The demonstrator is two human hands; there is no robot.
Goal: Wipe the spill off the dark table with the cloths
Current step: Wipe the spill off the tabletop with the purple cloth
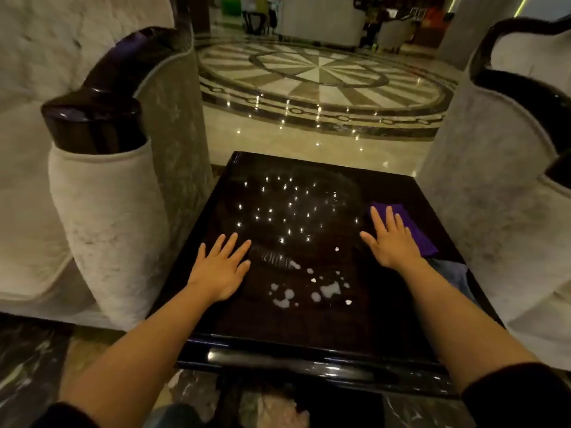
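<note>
Both hands lie flat and spread on the dark table, palms down, grasping nothing. The left hand rests on bare glossy wood at the left side, fingers fanned, its fingertips pointing toward a ridged smear of liquid just beside them. The right hand is equally open at the right side; its outer fingers overlap the near edge of a folded purple cloth, which lies along the table's right edge, though whether they press on it or only hover cannot be told. A second, bluish-grey cloth sits at the right rim beyond the right wrist, partly hidden by the forearm. The spill, a scatter of pale milky drops and small puddles, lies between the two hands, nearer the front edge than either palm, touched by neither
</note>
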